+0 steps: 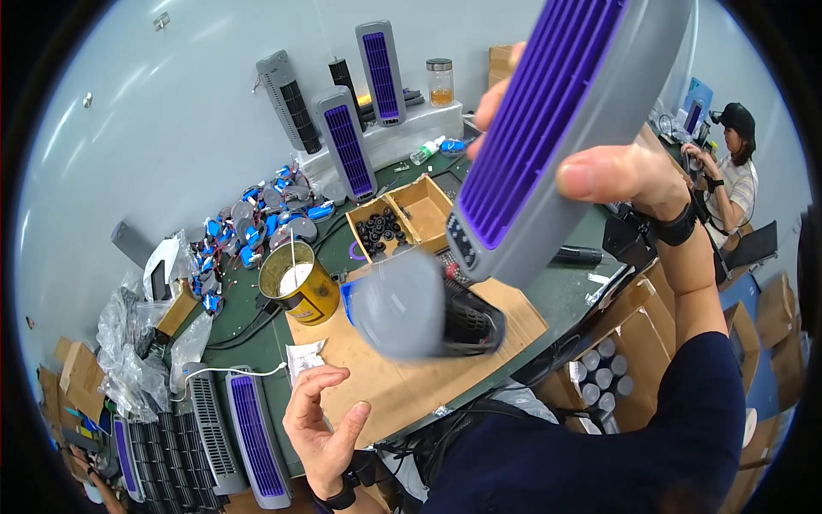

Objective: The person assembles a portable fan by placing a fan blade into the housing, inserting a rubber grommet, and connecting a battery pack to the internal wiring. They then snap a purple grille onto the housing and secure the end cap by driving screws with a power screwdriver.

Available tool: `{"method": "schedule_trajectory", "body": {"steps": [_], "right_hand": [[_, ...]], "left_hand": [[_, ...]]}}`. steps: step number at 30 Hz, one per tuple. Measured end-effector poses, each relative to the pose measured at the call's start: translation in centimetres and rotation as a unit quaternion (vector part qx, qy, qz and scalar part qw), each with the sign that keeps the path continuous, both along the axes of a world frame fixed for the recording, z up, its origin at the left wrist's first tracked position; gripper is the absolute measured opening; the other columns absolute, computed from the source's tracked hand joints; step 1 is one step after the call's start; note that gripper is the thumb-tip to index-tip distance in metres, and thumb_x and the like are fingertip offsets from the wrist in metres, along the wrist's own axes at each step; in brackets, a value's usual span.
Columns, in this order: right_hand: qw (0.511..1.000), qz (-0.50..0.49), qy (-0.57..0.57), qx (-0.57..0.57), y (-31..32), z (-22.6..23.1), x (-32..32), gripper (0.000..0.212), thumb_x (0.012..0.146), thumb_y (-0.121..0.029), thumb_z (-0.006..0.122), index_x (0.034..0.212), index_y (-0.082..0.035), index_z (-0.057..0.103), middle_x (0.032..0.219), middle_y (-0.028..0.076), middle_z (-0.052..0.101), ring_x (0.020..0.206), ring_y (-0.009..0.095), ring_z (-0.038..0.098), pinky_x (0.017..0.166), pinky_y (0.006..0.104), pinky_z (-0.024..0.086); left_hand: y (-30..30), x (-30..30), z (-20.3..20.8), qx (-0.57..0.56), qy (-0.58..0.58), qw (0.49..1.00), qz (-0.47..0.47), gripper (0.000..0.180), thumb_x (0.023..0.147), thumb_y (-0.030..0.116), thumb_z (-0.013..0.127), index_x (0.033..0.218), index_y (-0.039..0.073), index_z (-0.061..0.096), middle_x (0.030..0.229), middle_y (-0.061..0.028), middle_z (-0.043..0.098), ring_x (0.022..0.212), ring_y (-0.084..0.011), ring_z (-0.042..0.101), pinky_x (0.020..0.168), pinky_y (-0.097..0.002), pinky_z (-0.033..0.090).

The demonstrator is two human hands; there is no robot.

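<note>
My right hand (629, 176) is closed round a grey tower fan casing (561, 111) with a purple grille, lifted high and tilted, its lower end toward the middle of the table. The thumb presses the side nearest me, and fingertips show behind the far edge. My left hand (324, 421) has its fingers apart and nothing in it, over the near edge of the cardboard sheet (411, 377). Between the hands is a motion-blurred grey rounded part (398, 304) with a black slotted cylinder (471, 321) beside it. Whether it touches the cardboard, I cannot tell.
A yellow can (312, 300) with a stick stands beside a divided wooden box (428, 210) of black rings. Blue-wrapped parts (248, 227) are heaped at left. Fan casings (257, 437) line the near left. Cartons (629, 343) stand lower right; another person (732, 171) sits far right.
</note>
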State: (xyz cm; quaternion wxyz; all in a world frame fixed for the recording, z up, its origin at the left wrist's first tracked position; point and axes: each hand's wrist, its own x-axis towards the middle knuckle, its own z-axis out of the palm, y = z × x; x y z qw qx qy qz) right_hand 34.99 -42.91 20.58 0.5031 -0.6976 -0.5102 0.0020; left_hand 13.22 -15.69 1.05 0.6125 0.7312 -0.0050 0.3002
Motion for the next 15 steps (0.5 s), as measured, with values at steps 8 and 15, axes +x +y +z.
{"method": "schedule_trajectory", "body": {"steps": [8,15], "right_hand": [[0.999,-0.039,-0.023,0.0,0.8,0.5,0.0,0.048,0.075,-0.034,0.079,0.105,0.002,0.068,0.098,0.011,0.07,0.094,0.021,0.067,0.087,0.036,0.053],[0.995,0.087,-0.015,0.052,9.6,-0.3,-3.5,0.073,0.068,-0.054,0.075,0.113,0.002,0.06,0.105,0.013,0.067,0.096,0.024,0.067,0.085,0.0385,0.055]], "left_hand": [[-0.5,3.0,4.0,0.201,-0.012,0.98,0.006,0.054,0.066,0.009,0.084,0.113,0.0,0.062,0.107,-0.0143,0.065,0.101,-0.0272,0.061,0.09,-0.0353,0.046],[1.2,7.1,10.4,0.339,-0.016,0.928,-0.156,0.116,0.052,0.019,0.092,0.149,0.001,0.03,0.137,-0.0201,0.05,0.132,-0.0334,0.045,0.107,-0.0425,0.038]]}}
